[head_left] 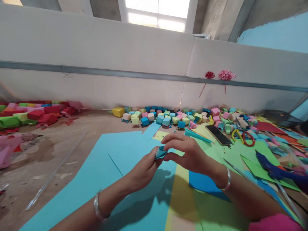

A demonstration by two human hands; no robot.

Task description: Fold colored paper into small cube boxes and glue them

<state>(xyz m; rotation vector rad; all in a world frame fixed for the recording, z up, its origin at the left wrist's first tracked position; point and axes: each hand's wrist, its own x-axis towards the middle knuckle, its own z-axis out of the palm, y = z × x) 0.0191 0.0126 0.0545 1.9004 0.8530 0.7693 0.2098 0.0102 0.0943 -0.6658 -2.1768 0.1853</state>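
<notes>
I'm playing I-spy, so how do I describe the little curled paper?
Find the big light-blue sheet on the brown table. Above it, the left hand holds a small blue paper up to the right hand. Unlike the flat sheet, this paper is curled and off the table.

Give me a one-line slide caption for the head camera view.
Left hand and right hand hold a small blue paper piece above colored sheets, facing rows of little paper blocks.

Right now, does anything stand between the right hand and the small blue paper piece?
Nothing visible: the right hand has its fingertips at the edge of the small blue paper piece, and the left hand grips its other side.
</notes>
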